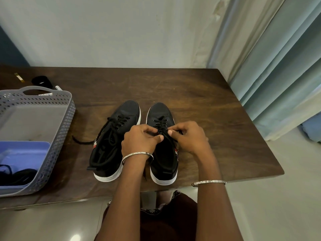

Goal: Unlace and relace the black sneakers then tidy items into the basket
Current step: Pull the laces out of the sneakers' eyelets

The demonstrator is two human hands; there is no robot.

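Pinching the lace (162,121) of one sneaker (160,110) between my left hand (139,140) and right hand (191,138).
Other sneaker (128,110) just left of my hands; basket (69,108) farther left.

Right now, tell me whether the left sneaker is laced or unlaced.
Laced but untied: the lace criss-crosses up the left sneaker, and its end trails loose on the table.

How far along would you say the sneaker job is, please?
The left sneaker is laced but untied, one end trailing on the table. The left hand and right hand both pinch the lace of the right sneaker. Tidying into the basket remains.
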